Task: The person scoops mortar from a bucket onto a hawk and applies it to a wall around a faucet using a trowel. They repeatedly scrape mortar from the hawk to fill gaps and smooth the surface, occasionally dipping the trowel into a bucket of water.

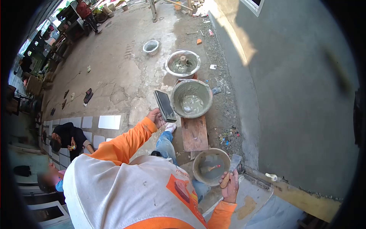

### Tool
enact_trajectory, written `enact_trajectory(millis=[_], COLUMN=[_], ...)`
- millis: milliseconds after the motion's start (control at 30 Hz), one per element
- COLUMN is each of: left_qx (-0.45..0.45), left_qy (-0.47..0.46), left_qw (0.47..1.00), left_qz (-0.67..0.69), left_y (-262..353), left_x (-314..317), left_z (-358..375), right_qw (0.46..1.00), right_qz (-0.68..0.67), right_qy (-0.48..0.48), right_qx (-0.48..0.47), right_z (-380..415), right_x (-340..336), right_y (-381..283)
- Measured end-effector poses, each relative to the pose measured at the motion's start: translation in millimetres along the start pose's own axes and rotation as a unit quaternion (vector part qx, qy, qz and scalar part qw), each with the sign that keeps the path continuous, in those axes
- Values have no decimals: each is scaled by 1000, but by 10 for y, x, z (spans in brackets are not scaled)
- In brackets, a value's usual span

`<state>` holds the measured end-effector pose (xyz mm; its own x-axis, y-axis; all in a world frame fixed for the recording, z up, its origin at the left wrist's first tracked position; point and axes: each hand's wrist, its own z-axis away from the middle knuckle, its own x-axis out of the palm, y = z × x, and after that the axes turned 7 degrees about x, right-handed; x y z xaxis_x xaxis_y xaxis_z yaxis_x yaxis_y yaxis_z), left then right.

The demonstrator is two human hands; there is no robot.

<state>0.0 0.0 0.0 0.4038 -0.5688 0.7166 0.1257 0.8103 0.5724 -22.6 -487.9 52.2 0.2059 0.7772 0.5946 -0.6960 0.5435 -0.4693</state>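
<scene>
My left hand (155, 117) is closed around a dark rectangular plastering trowel (164, 105), held out beside a large bucket (176, 100) with wet grey cement (192, 105) at its bottom. In my right hand (230, 187) is a putty knife (235, 162), its wooden handle gripped and its flat blade pointing up and away from me. The knife is by the rim of a round tub (196, 165) of murky water. A brush (214, 168) with a red-tipped handle lies in that tub.
Beyond the large bucket stand another cement bucket (167, 63) and a small pail (151, 46). A wooden board (195, 134) lies between bucket and tub. Grey plastered wall (297, 99) rises on the right. A crouching person (68, 137) is at left; another person (85, 15) stands far back.
</scene>
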Motion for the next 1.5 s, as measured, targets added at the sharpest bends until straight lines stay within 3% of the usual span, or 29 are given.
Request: enact_trajectory(millis=[67,100,167,200,267,300,333,400,500,567,600,667,700,767,833,900,967,1033,1100,1167,1333,1400,1500], left_qx=[99,14,53,92,102,117,83,88,102,86,71,63,58,53,50,56,50,45,28,26,40,25,11], left_qy=[33,61,86,103,86,61,21,29,17,51,65,67,65,72,80,85,94,100,85,91,92,81,86], left_qw=[992,998,995,990,991,991,994,991,984,980,983,984,987,986,986,982,982,983,985,985,986,990,991], left_qz=[-71,14,-13,-21,3,33,66,98,148,174,158,150,136,139,139,156,153,149,145,144,136,111,104], left_y=[499,84,918,1493,1889,2060,2120,2046,1953,1819,1859,1909,1903,1873,1890,1906,1906,1926,1976,2025,1949,1959,1990], left_x=[115,-693,-1135,-1181,-1386,-1627,-1664,-1832,-1957,-2122,-2092,-2132,-2159,-2332,-2436,-2495,-2547,-2544,-2516,-2454,-2445,-2375,-2202], left_z=[-183,-715,-1517,-1898,-2294,-2453,-2512,-2692,-2895,-3037,-3045,-3013,-3003,-2999,-2959,-2919,-2893,-2896,-2941,-3000,-3168,-3226,-3248], right_qw=[989,974,914,907,896,845,817,669,661,574,569,552,548,588,588,646,650,733,749,848,894,924,911], right_qz=[148,201,397,415,442,533,572,721,726,785,790,815,818,794,794,752,750,672,653,510,398,276,344], right_qy=[-4,103,84,73,36,-37,-54,-46,-4,82,81,145,146,132,127,116,100,102,107,92,116,134,110], right_qx=[-3,28,24,6,8,-25,-38,-173,-190,-217,-214,-97,-93,-80,-86,-65,-76,1,-20,107,173,231,200], right_z=[-344,-536,-1598,-2183,-2844,-3326,-3608,-4126,-4986,-5292,-5404,-5562,-5609,-5696,-5811,-5856,-5973,-6075,-6050,-5901,-6012,-6024,-5929], right_x=[300,651,1460,2032,2918,3664,3972,4492,4806,4932,4997,5062,5053,5034,4978,4914,4674,4493,4529,4781,4787,4838,4976], right_y=[86,148,417,518,666,764,813,890,1129,1244,1287,1358,1375,1363,1358,1333,1338,1355,1351,1293,1311,1260,1253])
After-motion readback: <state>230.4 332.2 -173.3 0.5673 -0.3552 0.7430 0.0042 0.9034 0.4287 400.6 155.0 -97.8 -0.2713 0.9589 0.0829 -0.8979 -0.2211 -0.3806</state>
